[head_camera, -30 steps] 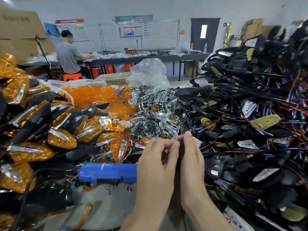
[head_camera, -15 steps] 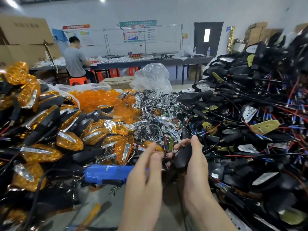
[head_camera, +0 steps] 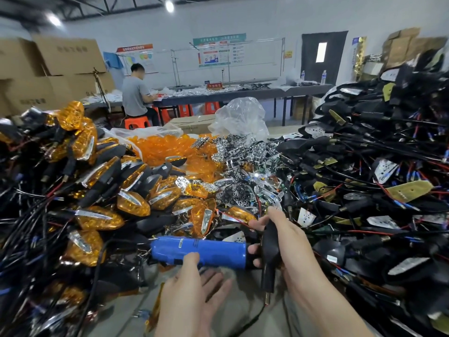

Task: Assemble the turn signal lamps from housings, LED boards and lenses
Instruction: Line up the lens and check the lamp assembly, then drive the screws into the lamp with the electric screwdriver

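Observation:
My right hand [head_camera: 289, 242] grips a black lamp housing [head_camera: 268, 251] with its stem pointing down toward me. My left hand [head_camera: 192, 295] hovers with spread fingers just in front of a blue electric screwdriver [head_camera: 199, 251] lying on the bench; the thumb is at the tool's body. Finished amber-lens lamps [head_camera: 97, 215] are heaped at the left. Loose orange lenses [head_camera: 165, 147] fill a bag behind them. Chrome reflector pieces [head_camera: 240, 171] lie in the middle. Black housings with wires and LED boards [head_camera: 379, 181] form a tall pile at the right.
A crumpled clear plastic bag [head_camera: 240, 117] stands behind the chrome pieces. A person in a grey shirt [head_camera: 136, 93] sits at a long table [head_camera: 243, 92] at the back. Cardboard boxes [head_camera: 48, 69] are stacked at the far left. Bare bench surface [head_camera: 243, 310] shows between my arms.
My left hand has let go of the housing and dropped down to the blue screwdriver. My right hand has turned the housing stem-down and keeps holding it. The view has tilted up.

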`<control>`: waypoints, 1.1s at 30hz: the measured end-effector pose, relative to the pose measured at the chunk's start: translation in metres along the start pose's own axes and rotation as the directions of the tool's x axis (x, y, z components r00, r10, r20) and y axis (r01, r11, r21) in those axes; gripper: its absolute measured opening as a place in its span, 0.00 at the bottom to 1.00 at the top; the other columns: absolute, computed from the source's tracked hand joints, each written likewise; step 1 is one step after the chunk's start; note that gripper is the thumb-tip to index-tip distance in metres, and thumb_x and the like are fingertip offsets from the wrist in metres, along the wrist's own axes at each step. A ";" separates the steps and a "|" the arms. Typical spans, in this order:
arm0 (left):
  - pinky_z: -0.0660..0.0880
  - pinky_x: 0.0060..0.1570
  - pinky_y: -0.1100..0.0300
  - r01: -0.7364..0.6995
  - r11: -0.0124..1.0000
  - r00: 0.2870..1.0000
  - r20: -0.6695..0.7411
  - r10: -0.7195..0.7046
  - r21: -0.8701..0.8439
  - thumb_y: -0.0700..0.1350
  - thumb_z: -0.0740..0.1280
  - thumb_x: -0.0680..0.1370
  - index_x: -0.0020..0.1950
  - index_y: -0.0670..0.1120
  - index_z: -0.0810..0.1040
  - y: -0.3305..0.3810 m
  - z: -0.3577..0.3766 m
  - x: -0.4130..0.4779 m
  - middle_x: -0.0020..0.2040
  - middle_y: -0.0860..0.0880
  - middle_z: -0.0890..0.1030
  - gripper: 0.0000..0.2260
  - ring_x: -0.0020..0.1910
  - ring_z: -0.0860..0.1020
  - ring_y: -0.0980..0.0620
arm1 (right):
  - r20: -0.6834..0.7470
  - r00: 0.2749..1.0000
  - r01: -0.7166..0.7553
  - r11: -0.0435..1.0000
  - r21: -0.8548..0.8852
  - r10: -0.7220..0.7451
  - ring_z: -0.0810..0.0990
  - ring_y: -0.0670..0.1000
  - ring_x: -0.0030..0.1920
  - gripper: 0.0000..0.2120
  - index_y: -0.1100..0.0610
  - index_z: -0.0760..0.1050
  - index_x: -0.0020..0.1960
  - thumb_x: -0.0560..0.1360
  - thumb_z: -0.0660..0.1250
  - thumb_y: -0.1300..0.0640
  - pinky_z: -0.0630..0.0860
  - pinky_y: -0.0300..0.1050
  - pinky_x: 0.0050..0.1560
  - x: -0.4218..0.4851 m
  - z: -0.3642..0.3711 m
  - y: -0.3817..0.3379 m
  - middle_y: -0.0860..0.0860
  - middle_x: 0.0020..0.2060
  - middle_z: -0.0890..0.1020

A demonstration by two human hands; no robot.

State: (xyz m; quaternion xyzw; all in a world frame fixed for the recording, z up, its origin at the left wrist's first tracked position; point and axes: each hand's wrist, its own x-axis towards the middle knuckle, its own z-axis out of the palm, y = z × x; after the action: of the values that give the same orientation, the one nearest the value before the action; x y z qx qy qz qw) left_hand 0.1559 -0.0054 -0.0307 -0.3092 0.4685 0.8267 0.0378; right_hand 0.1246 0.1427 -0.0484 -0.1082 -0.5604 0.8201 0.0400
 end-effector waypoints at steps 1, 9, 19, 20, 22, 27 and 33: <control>0.78 0.43 0.43 0.017 1.000 1.000 -0.003 -0.017 -0.024 0.44 0.65 0.81 0.47 0.40 0.71 0.001 0.001 0.001 0.52 0.31 0.79 0.08 0.55 0.79 0.34 | 0.009 1.000 0.003 1.000 -0.031 -0.003 0.82 0.56 0.29 0.20 0.50 0.81 0.33 0.81 0.65 0.44 0.77 0.46 0.26 0.000 0.001 0.000 0.54 0.42 0.87; 0.73 0.44 0.46 0.069 0.997 0.997 -0.026 -0.068 0.038 0.45 0.67 0.80 0.43 0.43 0.70 0.005 0.033 0.019 0.43 0.38 0.76 0.09 0.38 0.74 0.41 | 0.017 0.999 -0.043 0.971 -0.236 0.049 0.80 0.57 0.26 0.19 0.59 0.76 0.40 0.81 0.65 0.46 0.74 0.43 0.23 0.001 0.003 -0.002 0.53 0.41 0.88; 0.77 0.49 0.44 -0.050 0.996 0.989 -0.145 0.038 -0.078 0.47 0.71 0.76 0.58 0.41 0.71 0.002 0.059 0.050 0.51 0.39 0.78 0.16 0.48 0.79 0.38 | 0.088 0.993 -0.067 0.994 -0.089 0.075 0.78 0.57 0.25 0.19 0.55 0.77 0.36 0.81 0.64 0.47 0.73 0.42 0.23 0.002 0.001 -0.002 0.57 0.43 0.88; 0.77 0.49 0.44 -0.084 0.990 0.987 -0.146 0.068 -0.111 0.46 0.70 0.76 0.57 0.41 0.71 0.002 0.060 0.051 0.49 0.40 0.77 0.15 0.44 0.78 0.40 | 0.091 0.994 -0.060 0.997 -0.055 0.065 0.78 0.56 0.26 0.19 0.53 0.78 0.34 0.81 0.64 0.46 0.73 0.42 0.23 0.001 0.001 -0.002 0.58 0.41 0.87; 0.76 0.47 0.46 -0.175 0.967 0.976 -0.162 0.145 -0.188 0.45 0.69 0.77 0.53 0.43 0.71 0.005 0.062 0.051 0.45 0.42 0.76 0.10 0.38 0.77 0.44 | 0.065 0.998 -0.027 0.999 0.021 0.025 0.77 0.55 0.26 0.19 0.50 0.79 0.33 0.80 0.64 0.45 0.73 0.43 0.24 0.001 0.000 -0.003 0.57 0.34 0.83; 0.81 0.40 0.56 -0.408 0.797 0.904 -0.074 0.421 -0.446 0.46 0.70 0.78 0.49 0.51 0.73 0.040 0.058 0.047 0.42 0.51 0.78 0.06 0.34 0.82 0.54 | -0.071 0.996 0.066 0.976 0.205 -0.052 0.75 0.55 0.26 0.20 0.50 0.79 0.32 0.81 0.64 0.45 0.72 0.45 0.25 0.006 -0.003 -0.003 0.55 0.29 0.77; 0.80 0.40 0.57 -0.387 0.723 0.828 0.129 0.545 -0.573 0.47 0.70 0.77 0.53 0.49 0.72 0.054 0.048 0.046 0.36 0.52 0.77 0.09 0.34 0.78 0.53 | -0.120 0.991 0.077 0.984 0.161 -0.058 0.76 0.55 0.27 0.20 0.49 0.79 0.33 0.82 0.64 0.46 0.74 0.47 0.26 0.009 0.002 0.005 0.56 0.30 0.78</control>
State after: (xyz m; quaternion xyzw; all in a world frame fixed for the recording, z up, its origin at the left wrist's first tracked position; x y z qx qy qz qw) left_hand 0.0767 -0.0081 0.0026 -0.0541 0.2777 0.9399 -0.1913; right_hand 0.1154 0.1406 -0.0531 -0.1326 -0.4907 0.8543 0.1086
